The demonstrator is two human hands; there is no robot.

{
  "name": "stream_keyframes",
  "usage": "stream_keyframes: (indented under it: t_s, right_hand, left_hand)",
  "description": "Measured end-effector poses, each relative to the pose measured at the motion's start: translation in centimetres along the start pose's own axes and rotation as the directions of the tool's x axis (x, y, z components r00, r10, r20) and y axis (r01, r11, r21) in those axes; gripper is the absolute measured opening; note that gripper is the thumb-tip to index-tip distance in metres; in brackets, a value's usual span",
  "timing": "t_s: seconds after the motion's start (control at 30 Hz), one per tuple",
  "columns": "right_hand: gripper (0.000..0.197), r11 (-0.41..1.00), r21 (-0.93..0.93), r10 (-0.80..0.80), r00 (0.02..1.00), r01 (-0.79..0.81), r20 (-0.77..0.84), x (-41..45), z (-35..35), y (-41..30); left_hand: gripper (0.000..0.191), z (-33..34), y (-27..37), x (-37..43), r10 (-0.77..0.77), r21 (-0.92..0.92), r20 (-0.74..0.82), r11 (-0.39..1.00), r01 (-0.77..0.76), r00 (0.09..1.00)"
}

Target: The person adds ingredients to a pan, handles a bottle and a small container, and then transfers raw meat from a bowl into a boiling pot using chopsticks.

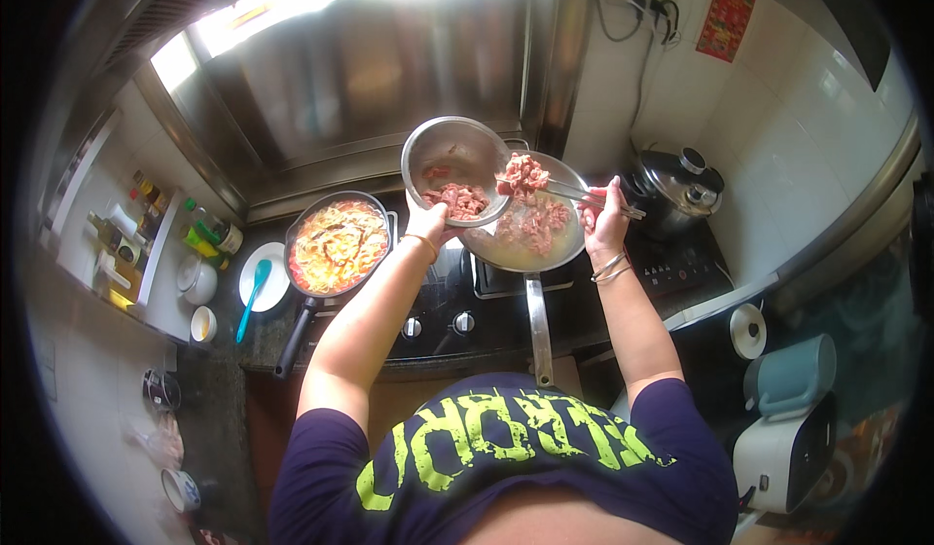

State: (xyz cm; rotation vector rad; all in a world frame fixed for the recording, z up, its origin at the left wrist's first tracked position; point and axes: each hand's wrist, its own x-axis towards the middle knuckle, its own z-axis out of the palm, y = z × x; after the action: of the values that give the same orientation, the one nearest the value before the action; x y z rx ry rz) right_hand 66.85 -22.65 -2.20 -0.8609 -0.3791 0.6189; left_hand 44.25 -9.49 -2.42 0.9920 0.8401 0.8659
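Observation:
My left hand [432, 222] grips a metal bowl [438, 136] by its near rim, tilted over the left edge of a frying pan [569, 251]. Sliced raw meat [458, 200] lies in the bowl's lower part. With metal chopsticks [576, 193], my right hand [606, 216] holds a clump of meat [523, 175] above the pan, close to the bowl's right rim. More meat [536, 225] sits in cloudy liquid in the pan, whose steel handle [538, 326] points towards me. On the left of the stove is a black-handled pan [299, 337] with noodles and red pieces [339, 246] in it.
Left of the noodle pan, a teal spoon or spatula [253, 297] rests on a white plate [274, 293]. Bottles [211, 227], a white lidded jar [197, 280] and a small bowl [203, 324] stand farther left. An electric pressure cooker [678, 191] stands at the right, near plugged-in cables [642, 70].

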Motion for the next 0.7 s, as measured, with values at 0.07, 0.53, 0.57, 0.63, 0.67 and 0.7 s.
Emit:
stream_keyframes:
  t_s: [0.07, 0.53, 0.57, 0.63, 0.67, 0.7]
  right_hand:
    - [0.039, 1.0, -0.01, 0.01, 1.0, -0.01, 0.009, 0.2, -0.2, 0.3]
    - [0.038, 0.959, -0.235, 0.166, 0.986, -0.16, 0.006, -0.9, -3.0, 2.7]
    - [0.038, 0.959, -0.235, 0.168, 0.986, -0.161, 0.009, -0.9, -2.9, 3.0]
    - [0.036, 0.923, -0.355, 0.156, 0.988, -0.151, -0.015, -0.6, -3.1, 3.5]
    - [0.036, 0.922, -0.364, 0.141, 0.99, -0.133, -0.006, -0.3, -3.2, 3.8]
    - [0.036, 0.922, -0.364, 0.14, 0.99, -0.132, -0.007, 0.0, -2.8, 3.9]
  left_hand:
    - [0.058, -0.1, 0.2, 0.0, 0.033, -0.013, -0.036, 0.999, -0.033, 0.999]
    - [0.062, -3.9, 0.2, 1.4, -0.023, -0.035, -0.219, 0.999, 0.016, 0.975]
    - [0.062, -4.4, 0.0, 1.6, -0.021, -0.035, -0.222, 0.999, 0.014, 0.975]
    - [0.062, -3.3, 1.2, 0.4, 0.011, 0.01, -0.234, 1.0, -0.009, 0.972]
    - [0.062, -3.3, 1.3, 0.4, 0.009, 0.01, -0.231, 1.0, -0.007, 0.973]
    - [0.061, -3.3, 1.4, 0.3, 0.014, -0.01, -0.227, 1.0, -0.017, 0.974]
